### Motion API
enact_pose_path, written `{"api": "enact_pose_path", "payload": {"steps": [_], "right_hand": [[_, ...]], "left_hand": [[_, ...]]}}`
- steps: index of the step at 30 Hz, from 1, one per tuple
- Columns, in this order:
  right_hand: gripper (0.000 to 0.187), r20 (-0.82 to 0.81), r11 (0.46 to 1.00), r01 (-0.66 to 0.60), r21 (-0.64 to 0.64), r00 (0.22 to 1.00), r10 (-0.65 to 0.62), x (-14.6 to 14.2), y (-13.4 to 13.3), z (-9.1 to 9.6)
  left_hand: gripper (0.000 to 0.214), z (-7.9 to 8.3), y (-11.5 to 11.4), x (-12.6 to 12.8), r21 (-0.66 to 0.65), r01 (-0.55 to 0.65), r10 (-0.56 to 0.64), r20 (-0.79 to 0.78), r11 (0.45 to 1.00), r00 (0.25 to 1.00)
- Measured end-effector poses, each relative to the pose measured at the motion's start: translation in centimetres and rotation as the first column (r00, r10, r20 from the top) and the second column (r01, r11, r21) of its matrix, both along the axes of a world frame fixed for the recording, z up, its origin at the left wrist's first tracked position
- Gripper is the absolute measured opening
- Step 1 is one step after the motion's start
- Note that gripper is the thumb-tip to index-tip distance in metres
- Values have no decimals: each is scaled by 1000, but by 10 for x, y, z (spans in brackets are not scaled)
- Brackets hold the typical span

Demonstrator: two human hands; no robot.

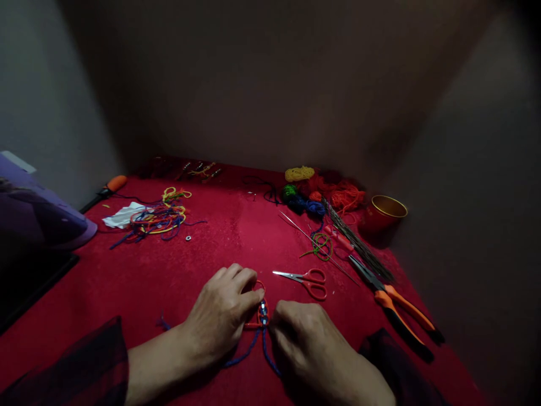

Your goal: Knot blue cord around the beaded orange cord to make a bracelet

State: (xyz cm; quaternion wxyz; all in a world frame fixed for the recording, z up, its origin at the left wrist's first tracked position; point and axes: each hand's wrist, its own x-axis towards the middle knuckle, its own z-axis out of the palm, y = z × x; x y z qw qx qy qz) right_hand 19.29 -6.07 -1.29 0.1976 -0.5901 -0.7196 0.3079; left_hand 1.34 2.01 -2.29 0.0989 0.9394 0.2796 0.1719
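A small piece of knotted red and blue cord with shiny silver beads [263, 309] lies on the red tabletop between my hands. My left hand [226, 310] grips its upper part, the thumb pressing near a red loop. My right hand [306, 338] is closed right beside the beaded piece, its fingertips turned down and inward; what they pinch is hidden. Two blue cord ends [270, 358] hang from the piece toward me. Just beyond my hands lie small scissors [310, 280] with red handles, blades pointing left.
To the right lie orange-handled pliers [393, 304], a bundle of thin dark sticks [359, 242] and a red cup [382, 220] with a gold rim. Yarn skeins [315, 192] sit at the back. Tangled cords [163, 217] and a small ring [188, 238] lie left.
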Motion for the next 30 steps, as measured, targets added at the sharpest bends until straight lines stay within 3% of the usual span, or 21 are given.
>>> {"api": "enact_pose_path", "payload": {"steps": [7,10,13,20,26,30], "right_hand": [[18,27,1000,3,-21,1000,-2,1,0,4],[17,57,1000,-14,-25,998,16,0,-1,2],[17,96,999,-20,-33,995,24,1,-2,2],[8,214,999,-32,27,976,25,6,-3,14],[36,392,995,-78,-59,915,95,-9,-13,11],[33,490,968,-125,218,872,2,-8,-16,9]], "left_hand": [[16,14,-6,-14,-162,22,21,259,987,966],[11,13,-18,-13,-208,8,-6,10,978,1000],[25,10,-26,-10,-169,-37,-6,-245,985,970],[36,12,-33,-7,-165,-12,-41,-308,986,950],[42,17,-39,-2,-133,16,-71,-419,991,905],[44,18,-38,0,-148,10,-78,-462,989,883]]}}
